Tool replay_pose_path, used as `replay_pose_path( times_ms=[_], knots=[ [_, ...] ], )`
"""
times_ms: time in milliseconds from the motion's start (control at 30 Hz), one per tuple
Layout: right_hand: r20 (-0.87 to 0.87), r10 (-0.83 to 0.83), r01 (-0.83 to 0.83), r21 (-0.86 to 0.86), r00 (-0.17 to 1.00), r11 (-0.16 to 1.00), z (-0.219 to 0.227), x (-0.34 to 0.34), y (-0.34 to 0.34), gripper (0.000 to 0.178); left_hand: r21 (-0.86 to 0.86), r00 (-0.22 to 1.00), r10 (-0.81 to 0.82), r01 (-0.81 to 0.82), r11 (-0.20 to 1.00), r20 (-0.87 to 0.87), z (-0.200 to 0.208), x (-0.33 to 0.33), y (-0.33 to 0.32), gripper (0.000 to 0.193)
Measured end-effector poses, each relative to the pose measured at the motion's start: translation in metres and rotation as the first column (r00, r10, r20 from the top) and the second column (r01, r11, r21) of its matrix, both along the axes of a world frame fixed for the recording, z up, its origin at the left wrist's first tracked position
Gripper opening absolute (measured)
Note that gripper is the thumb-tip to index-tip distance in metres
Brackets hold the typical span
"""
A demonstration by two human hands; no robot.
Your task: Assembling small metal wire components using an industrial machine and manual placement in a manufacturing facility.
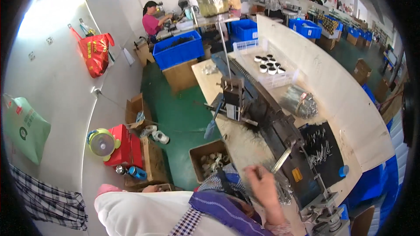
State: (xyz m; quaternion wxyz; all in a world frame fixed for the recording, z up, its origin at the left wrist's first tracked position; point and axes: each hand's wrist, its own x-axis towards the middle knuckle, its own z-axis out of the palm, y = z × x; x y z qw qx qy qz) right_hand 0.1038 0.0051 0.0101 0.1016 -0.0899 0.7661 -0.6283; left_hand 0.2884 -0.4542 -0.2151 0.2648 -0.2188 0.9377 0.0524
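Note:
My right hand is raised over the near edge of the workbench, its fingers loosely bent and apart. I see nothing held between them. Beside it lies a pile of thin metal rods, partly hidden by the hand. Just beyond the fingertips a shiny metal strip slants up against the long dark bench machine. Small pale metal pins are scattered on a black mat on the machine's far side. My left hand cannot be made out; the white garment and purple apron fill the lower edge.
A bagged bundle of rods and a white crate with black-topped white pieces sit behind the machine, before a low board. A brown bin stands on the floor to the left. Blue tubs and other people are farther off.

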Motion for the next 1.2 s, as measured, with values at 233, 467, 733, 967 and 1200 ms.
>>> replay_pose_path(
  times_ms=[233, 467, 733, 967, 1200],
  knots=[
    [-0.096, 0.014, -0.015, -0.010, 0.995, 1.000, 0.005, 0.005, 0.005, 0.011, 0.560, 0.874, -0.069, 0.367, 0.743, -0.482, 0.037, -0.156, 0.170, 0.025],
    [-0.076, -0.765, 0.638, -0.502, 0.640, 0.583, 0.080, 0.004, 0.113, 0.030, 0.683, 0.709, 0.123, 0.596, 0.422, -0.694, 0.143, -0.177, 0.238, 0.022],
    [-0.663, 0.129, -0.544, -0.470, 0.737, 0.695, 0.147, -0.009, 0.070, 0.030, 0.561, 0.593, 0.019, 0.751, 0.348, -0.805, 0.193, -0.203, 0.298, 0.033],
    [-0.880, 0.468, -0.967, 0.050, 0.074, 0.249, 0.171, 0.046, -0.076, 0.005, 0.470, 0.648, -0.180, 0.690, 0.551, -0.740, 0.045, -0.239, 0.187, 0.040],
    [-0.849, 0.529, -1.000, -0.016, 0.015, 0.002, 0.185, 0.046, -0.084, 0.008, 0.450, 0.792, -0.104, 0.443, 0.775, -0.602, -0.037, -0.169, 0.098, 0.034]
  ],
)
